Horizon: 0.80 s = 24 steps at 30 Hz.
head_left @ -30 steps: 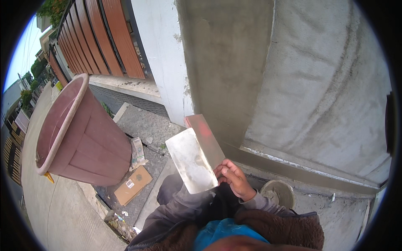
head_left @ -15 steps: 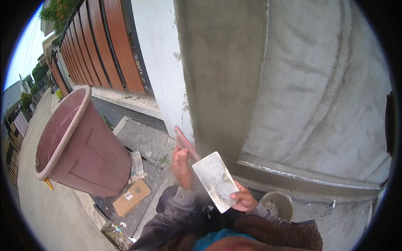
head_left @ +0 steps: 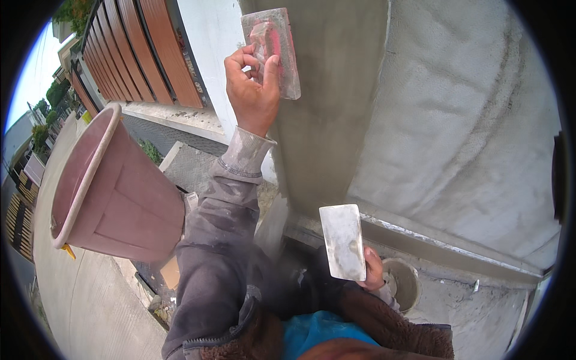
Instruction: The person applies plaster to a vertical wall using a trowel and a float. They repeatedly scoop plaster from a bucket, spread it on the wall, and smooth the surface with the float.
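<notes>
My left hand (head_left: 255,99) reaches up with its fingers wrapped round the handle of a worn plastering float (head_left: 290,66), reddish-pink under dried grey plaster. The float's flat face lies at the left edge of a darker, damp-looking plastered strip (head_left: 324,132), beside a white-painted pillar (head_left: 210,36); whether it presses on the surface I cannot tell. Lower down, my right hand (head_left: 373,267) grips a small whitish rectangular board (head_left: 342,240) smudged with grey. The board is tilted, and its handle, if any, is hidden behind it.
A large pinkish-brown tub (head_left: 132,204) stands at the left. Close behind my right hand sits a small bucket (head_left: 407,285) with grey residue. A rough grey wall (head_left: 444,108) fills the right, with a ledge (head_left: 450,243) along its foot. Beyond the tub runs a brown slatted fence (head_left: 150,48).
My left hand has risen from beside the board up to the plastered strip, turning the float flat toward it. My right hand has shifted slightly right and down, with the board now more upright.
</notes>
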Each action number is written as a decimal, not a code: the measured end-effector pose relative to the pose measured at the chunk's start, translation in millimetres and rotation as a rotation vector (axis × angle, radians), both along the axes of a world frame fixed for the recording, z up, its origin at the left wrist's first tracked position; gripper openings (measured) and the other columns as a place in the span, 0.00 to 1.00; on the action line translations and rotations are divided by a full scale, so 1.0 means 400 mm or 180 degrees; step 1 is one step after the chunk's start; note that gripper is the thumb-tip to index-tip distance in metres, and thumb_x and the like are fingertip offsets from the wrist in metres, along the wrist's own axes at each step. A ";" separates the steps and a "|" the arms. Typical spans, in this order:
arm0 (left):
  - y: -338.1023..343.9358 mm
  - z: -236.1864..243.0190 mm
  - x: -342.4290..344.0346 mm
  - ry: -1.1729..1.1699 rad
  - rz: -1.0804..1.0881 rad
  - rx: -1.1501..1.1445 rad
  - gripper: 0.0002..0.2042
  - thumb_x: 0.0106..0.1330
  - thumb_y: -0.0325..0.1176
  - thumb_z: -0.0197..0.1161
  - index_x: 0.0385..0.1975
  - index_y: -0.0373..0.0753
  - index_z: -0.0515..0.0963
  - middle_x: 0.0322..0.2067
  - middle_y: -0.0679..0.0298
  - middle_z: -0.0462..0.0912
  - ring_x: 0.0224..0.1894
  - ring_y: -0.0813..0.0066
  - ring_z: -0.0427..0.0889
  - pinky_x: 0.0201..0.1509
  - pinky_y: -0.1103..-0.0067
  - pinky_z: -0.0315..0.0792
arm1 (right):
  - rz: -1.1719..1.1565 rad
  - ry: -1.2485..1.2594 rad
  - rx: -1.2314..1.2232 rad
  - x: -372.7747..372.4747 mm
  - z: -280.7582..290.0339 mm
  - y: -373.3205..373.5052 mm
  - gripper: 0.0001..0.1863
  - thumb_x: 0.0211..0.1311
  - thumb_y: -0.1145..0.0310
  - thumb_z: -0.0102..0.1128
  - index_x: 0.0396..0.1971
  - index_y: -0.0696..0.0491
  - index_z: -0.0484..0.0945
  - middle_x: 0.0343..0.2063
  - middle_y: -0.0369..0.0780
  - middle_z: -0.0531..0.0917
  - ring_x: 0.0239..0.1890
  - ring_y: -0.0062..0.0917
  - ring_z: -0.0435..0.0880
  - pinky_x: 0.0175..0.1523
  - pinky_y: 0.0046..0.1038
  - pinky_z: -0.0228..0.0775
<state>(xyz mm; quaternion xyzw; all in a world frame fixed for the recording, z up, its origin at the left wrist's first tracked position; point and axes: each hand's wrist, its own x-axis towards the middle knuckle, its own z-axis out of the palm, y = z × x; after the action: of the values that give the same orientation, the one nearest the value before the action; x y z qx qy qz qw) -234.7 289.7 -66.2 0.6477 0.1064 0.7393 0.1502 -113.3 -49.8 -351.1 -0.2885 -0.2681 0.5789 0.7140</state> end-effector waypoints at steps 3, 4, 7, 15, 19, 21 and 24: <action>0.065 0.210 0.034 0.0137 0.1206 0.0979 0.15 0.69 0.34 0.68 0.45 0.31 0.73 0.40 0.55 0.82 0.36 0.67 0.85 0.38 0.75 0.80 | -0.0087 -0.0331 0.0095 0.005 -0.020 0.010 0.16 0.74 0.60 0.55 0.38 0.60 0.80 0.59 0.47 0.78 0.57 0.32 0.80 0.59 0.35 0.73; 0.031 0.290 0.076 -0.0012 0.0309 0.0636 0.16 0.69 0.29 0.60 0.53 0.27 0.78 0.47 0.46 0.80 0.48 0.44 0.81 0.56 0.63 0.75 | -0.0142 -0.0405 0.0147 0.010 -0.024 0.007 0.16 0.74 0.61 0.55 0.37 0.60 0.80 0.58 0.47 0.78 0.56 0.32 0.80 0.58 0.35 0.73; 0.117 0.495 0.053 0.0518 0.2022 0.0919 0.16 0.70 0.33 0.59 0.51 0.30 0.78 0.47 0.45 0.81 0.48 0.42 0.82 0.54 0.62 0.76 | 0.0105 -0.0204 0.0271 0.018 -0.042 0.026 0.15 0.72 0.64 0.56 0.37 0.63 0.82 0.60 0.48 0.77 0.57 0.34 0.81 0.58 0.35 0.73; 0.065 -0.240 0.116 0.0843 0.1788 0.0478 0.24 0.67 0.26 0.64 0.64 0.32 0.73 0.50 0.51 0.81 0.47 0.56 0.85 0.49 0.69 0.81 | -0.0036 -0.0290 -0.0069 0.056 -0.080 0.039 0.17 0.71 0.66 0.56 0.39 0.69 0.83 0.63 0.50 0.75 0.58 0.33 0.80 0.58 0.32 0.74; 0.036 -0.528 0.134 0.0716 0.1645 0.0036 0.23 0.69 0.27 0.64 0.64 0.31 0.74 0.53 0.48 0.79 0.54 0.51 0.80 0.58 0.64 0.76 | 0.0118 -0.0289 -0.0110 0.060 -0.084 0.016 0.17 0.71 0.67 0.56 0.41 0.69 0.83 0.62 0.50 0.76 0.56 0.31 0.81 0.56 0.31 0.74; 0.074 -0.338 0.174 0.0380 0.1663 0.0344 0.23 0.68 0.27 0.64 0.64 0.33 0.75 0.52 0.49 0.80 0.53 0.52 0.80 0.56 0.65 0.76 | -0.0076 -0.0618 -0.0121 0.067 -0.067 0.010 0.17 0.71 0.67 0.56 0.42 0.69 0.83 0.58 0.49 0.80 0.53 0.30 0.83 0.54 0.30 0.76; 0.147 0.189 0.132 0.0669 0.2393 0.0098 0.08 0.67 0.32 0.64 0.38 0.33 0.83 0.38 0.53 0.83 0.35 0.57 0.84 0.38 0.65 0.77 | -0.0040 -0.0362 -0.0259 0.087 -0.068 0.004 0.17 0.71 0.67 0.55 0.42 0.68 0.84 0.49 0.46 0.85 0.45 0.27 0.86 0.49 0.27 0.77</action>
<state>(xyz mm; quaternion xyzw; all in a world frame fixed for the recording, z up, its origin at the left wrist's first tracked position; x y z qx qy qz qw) -181.8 348.4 9.3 0.6379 0.3400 0.6739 -0.1526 -78.4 -48.3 -378.1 -0.3513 -0.2826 0.5675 0.6889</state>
